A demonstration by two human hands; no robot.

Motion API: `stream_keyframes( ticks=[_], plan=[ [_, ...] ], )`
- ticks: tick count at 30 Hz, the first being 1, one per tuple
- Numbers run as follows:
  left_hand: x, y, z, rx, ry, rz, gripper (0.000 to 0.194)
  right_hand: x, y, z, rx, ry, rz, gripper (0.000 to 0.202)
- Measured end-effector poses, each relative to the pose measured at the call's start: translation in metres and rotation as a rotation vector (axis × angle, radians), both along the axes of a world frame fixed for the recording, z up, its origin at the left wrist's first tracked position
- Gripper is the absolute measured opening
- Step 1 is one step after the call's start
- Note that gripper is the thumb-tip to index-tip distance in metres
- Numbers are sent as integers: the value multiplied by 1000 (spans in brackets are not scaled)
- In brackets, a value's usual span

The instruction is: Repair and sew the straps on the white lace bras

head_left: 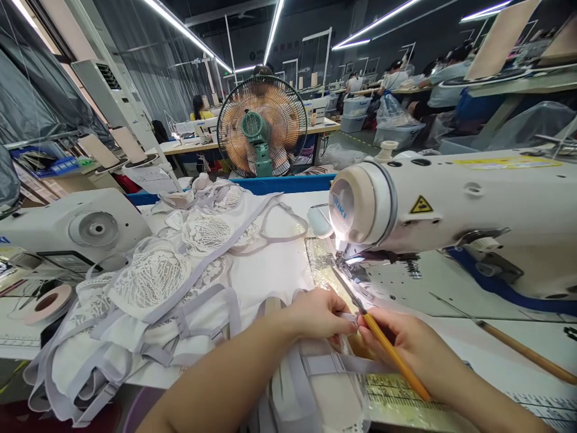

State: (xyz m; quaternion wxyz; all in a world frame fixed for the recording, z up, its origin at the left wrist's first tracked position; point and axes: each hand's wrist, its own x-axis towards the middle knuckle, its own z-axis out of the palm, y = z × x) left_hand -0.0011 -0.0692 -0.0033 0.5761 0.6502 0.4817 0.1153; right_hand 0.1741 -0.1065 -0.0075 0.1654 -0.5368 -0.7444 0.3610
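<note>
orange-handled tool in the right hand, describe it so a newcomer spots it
Find the white sewing machine at right, then the right hand before it. The orange-handled tool slants across that hand, metal end toward the machine. Unlike the brown-handled tool lying farther right, it is held.

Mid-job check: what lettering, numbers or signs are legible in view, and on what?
"JUKI": end of the right-hand sewing machine.
Pictogram only, same machine: warning triangle.
"JUKI": background sewing machine, left of the fan.
Too small or blurred: yellow label, yellow ruler numbers, wall lettering.
Cut off: left-hand machine lettering.
</note>
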Motion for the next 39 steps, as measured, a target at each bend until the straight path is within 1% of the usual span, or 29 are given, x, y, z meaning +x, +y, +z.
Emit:
stream_keyframes(
  ticks=[4,6,8,10,12,15,18,21,24,26,30,32,34,39],
  plan=[
    [4,-3,8,64,80,4,15,-2,2,1,65,-192,15,29],
    [5,-5,11,77,83,14,11,-5,4,3,93,-276,10,27],
    [6,-6,14,100,74,31,4,-10,6,6,122,-323,-9,23],
    [6,-6,14,79,43,49,5,-13,8,9,143,-323,-47,21],
    [6,-5,14,-17,-10,66,4,-14,9,11,122,-233,-73,22],
    [4,-4,13,-131,-107,78,5,-12,9,11,19,48,-67,27],
    [3,-3,12,-184,-222,58,9,-8,6,6,-104,298,-88,27],
    [2,-2,11,-189,-243,74,9,-4,1,2,-229,412,-158,23],
    [2,0,8,-218,-262,105,10,0,-4,5,-227,445,-227,19],
    [2,1,6,-255,-303,102,10,3,-6,11,-168,403,-216,20],
    [2,2,3,-268,-328,107,13,7,-9,21,-14,171,-95,21],
    [2,2,4,-272,-325,105,14,8,-10,20,51,57,-68,21],
    [2,1,5,-266,-302,99,12,8,-11,17,104,-34,-71,23],
    [3,-1,6,-202,-252,65,6,1,-9,11,209,-212,-44,27]
  ],
)
